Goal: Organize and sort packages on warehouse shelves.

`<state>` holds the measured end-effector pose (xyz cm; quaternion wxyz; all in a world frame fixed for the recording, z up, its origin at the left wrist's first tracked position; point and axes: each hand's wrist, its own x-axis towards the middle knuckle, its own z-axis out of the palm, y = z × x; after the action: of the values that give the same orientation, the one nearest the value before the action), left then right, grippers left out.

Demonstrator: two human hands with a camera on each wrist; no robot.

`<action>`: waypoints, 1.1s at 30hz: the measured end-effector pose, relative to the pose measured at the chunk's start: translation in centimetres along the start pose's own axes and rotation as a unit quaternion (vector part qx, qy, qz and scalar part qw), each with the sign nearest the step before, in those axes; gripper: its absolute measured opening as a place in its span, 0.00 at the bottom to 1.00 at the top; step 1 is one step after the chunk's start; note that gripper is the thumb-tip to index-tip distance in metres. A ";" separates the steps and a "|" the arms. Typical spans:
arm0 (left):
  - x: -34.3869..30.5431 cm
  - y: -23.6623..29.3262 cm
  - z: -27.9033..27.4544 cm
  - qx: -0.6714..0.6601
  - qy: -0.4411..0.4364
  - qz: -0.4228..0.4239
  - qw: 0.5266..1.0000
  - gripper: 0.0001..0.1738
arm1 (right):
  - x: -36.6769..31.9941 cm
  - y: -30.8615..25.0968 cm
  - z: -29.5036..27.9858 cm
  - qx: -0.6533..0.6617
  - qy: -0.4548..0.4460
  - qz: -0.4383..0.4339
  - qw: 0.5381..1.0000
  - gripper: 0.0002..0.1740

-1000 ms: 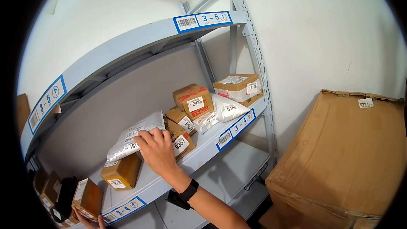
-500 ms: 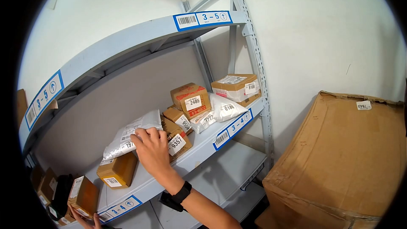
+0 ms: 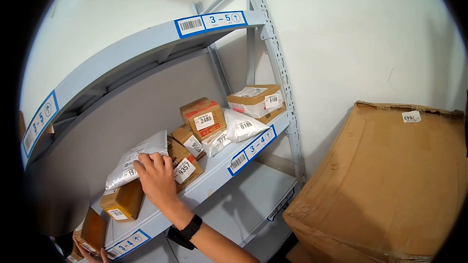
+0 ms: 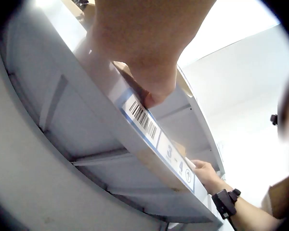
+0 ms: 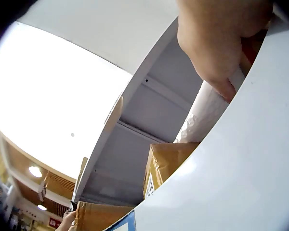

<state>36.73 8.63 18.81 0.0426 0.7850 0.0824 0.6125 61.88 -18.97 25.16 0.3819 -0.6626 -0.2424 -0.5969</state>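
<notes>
In the head view, my right hand (image 3: 157, 178) grips the front edge of a silver-white mailing bag (image 3: 139, 158), its fingers curled over it. The bag's left end lies over a small brown box (image 3: 124, 202). Right beside the hand stands a box labelled 9357 (image 3: 185, 165). At the lower left, my left hand (image 3: 90, 253) holds a small cardboard box (image 3: 92, 229) at the shelf's front edge, fingers on one side and thumb on the other. From the left wrist view, the left thumb (image 4: 156, 98) is close to the 3-4 barcode label (image 4: 143, 118).
Further right on the shelf (image 3: 209, 192) are boxes 9559 (image 3: 189, 139), 2485 (image 3: 202, 117) and 8108 (image 3: 253, 100), with a white bag 0186 (image 3: 241, 125). A shelf beam (image 3: 126, 46) runs overhead. A large carton (image 3: 375, 180) stands at right. A dark blur (image 3: 56, 199) covers the far left.
The head view has turned right, so the shelf and packages sit further left. A dark blurred shape now covers the far-left boxes. Both hands stay on the same packages.
</notes>
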 end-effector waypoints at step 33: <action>-0.3 1.1 -0.8 -0.049 -0.019 -0.115 0.992 0.57 | 0.2 2.7 0.0 -0.090 -0.083 -0.084 0.989 0.25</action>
<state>35.94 7.48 18.94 0.1531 0.7787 0.1410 0.5918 64.03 -20.60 24.82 0.2473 -0.7190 -0.2737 -0.5890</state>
